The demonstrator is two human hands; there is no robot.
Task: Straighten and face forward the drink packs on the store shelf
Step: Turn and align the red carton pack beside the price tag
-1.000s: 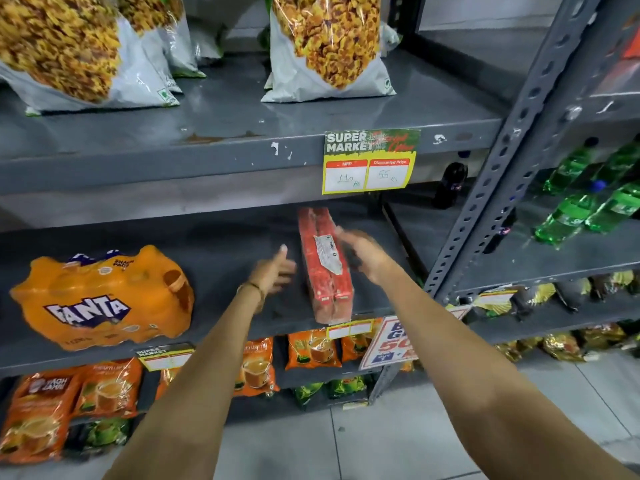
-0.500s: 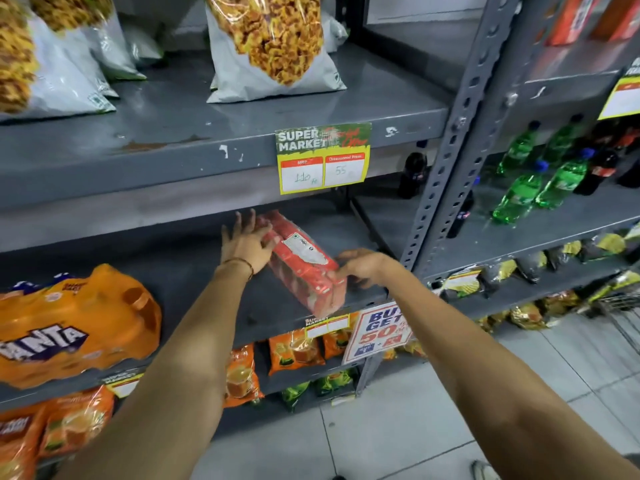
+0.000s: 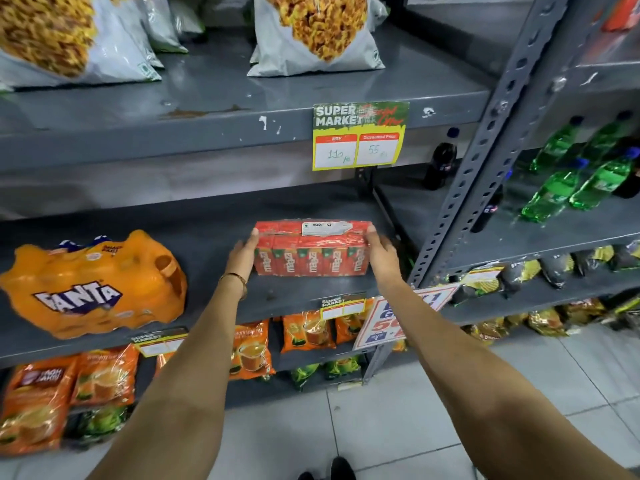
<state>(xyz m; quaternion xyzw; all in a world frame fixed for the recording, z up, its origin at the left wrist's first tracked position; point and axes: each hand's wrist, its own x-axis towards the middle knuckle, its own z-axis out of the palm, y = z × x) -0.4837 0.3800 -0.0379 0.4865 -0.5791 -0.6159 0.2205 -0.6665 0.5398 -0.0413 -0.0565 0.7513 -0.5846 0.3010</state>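
Both palms clamp the red drink pack point(image 3: 311, 249) by its short ends, my left hand point(image 3: 243, 252) on one, my right hand point(image 3: 381, 252) on the other. Its long axis runs parallel to the middle shelf point(image 3: 277, 296) edge, labels facing me, near the front lip. Left of it, well apart, the orange Fanta pack point(image 3: 93, 284) sits askew, nearer my left hand.

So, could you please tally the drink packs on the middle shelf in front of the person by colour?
Red multipack, held at its ends by the left hand and the right hand: 1
Orange Fanta multipack: 1
Total: 2
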